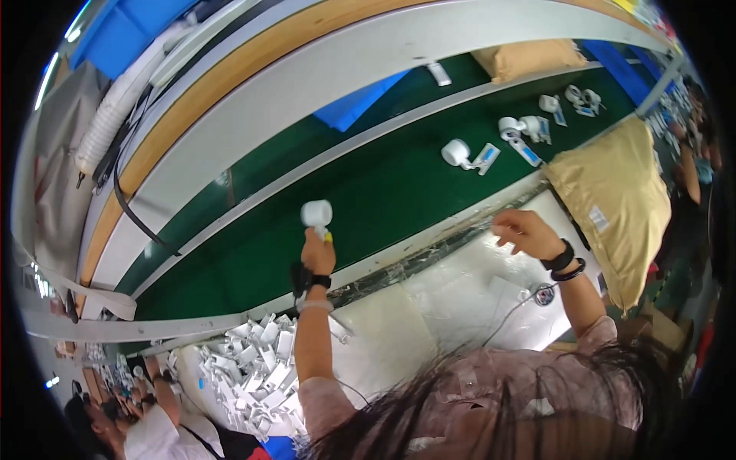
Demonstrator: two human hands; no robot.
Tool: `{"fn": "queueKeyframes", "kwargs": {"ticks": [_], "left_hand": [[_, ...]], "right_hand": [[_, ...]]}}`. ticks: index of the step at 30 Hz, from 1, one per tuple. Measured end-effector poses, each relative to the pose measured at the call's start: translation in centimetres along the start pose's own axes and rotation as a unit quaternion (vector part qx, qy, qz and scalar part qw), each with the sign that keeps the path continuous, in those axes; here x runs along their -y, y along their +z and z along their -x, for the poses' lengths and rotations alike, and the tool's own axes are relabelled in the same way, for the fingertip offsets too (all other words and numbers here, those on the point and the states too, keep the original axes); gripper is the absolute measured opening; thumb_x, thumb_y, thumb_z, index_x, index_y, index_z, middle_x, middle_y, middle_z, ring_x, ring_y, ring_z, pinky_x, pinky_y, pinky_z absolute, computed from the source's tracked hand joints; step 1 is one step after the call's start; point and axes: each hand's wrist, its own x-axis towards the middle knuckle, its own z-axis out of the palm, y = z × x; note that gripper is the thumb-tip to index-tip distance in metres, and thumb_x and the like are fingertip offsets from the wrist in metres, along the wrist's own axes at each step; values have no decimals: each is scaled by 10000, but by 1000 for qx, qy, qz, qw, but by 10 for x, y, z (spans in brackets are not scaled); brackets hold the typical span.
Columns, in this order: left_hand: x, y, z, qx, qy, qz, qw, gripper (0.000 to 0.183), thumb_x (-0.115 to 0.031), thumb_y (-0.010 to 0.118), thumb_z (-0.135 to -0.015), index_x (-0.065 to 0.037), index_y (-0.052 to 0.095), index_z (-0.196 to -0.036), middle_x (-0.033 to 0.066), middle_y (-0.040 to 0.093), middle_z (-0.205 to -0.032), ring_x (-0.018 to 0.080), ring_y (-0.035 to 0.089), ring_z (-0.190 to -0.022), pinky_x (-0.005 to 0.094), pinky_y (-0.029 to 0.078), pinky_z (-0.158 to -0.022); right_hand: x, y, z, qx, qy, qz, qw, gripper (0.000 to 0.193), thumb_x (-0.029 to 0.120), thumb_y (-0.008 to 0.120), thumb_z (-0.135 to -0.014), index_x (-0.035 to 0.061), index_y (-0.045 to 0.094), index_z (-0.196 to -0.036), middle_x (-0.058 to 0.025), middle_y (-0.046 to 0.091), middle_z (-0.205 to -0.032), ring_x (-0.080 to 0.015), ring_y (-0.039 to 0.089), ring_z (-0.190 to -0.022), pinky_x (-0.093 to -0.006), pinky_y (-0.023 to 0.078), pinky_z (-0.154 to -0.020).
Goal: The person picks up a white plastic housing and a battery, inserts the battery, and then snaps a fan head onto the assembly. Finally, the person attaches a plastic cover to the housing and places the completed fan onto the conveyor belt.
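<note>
My left hand [318, 251] is raised over the green conveyor belt [376, 207], its fingers closed round the narrow stem of a white round-headed part [317, 213]. A bit of yellow shows beside those fingers. My right hand [529, 234] hovers above the pale work surface near the belt's edge, fingers loosely curved and apart, with nothing visible in them. On the belt beyond it lies a similar white part [457, 153] with a flat arm bearing a blue sticker. Several more like it sit further along to the right.
A heap of small white pieces [257, 372] lies left of my left forearm. A yellowish sack [613, 207] stands at the right beside the belt. Overhead, a long white shelf beam [307, 92] spans the belt. Other people work at lower left and far right.
</note>
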Motion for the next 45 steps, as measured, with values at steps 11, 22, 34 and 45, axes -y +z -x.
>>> {"fn": "queueKeyframes", "kwargs": {"ticks": [11,22,34,45], "left_hand": [[19,28,-56,29,26,10,999,491,-13,603,-810,6,409,-1262,241,559,-1129,414,539,-1056,464,465,-869],[66,21,-43,-50,25,-72,996,188,-44,661,-717,-26,574,-883,187,611,-843,408,575,-817,496,470,-735],[59,8,-51,-53,1,-20,998,206,-98,708,-715,-30,587,-868,184,620,-876,400,601,-825,493,493,-710],[-44,-23,10,-61,22,81,995,211,-151,730,-721,-58,634,-885,151,618,-864,355,609,-809,430,482,-679]], "right_hand": [[-54,-23,-105,-13,14,-11,1000,175,182,588,-919,33,600,-1009,-28,627,-841,-98,639,-726,-213,487,-569],[-95,-27,-145,-87,36,-7,996,193,174,582,-903,24,611,-1022,-51,661,-852,-118,656,-710,-219,477,-566],[-89,-14,-145,-71,13,-27,997,201,188,599,-905,10,603,-998,-52,653,-835,-127,649,-712,-237,482,-597],[-41,109,-108,146,-70,-112,981,246,140,610,-934,-3,574,-1130,-86,647,-1032,-136,628,-939,-272,509,-827]]}}
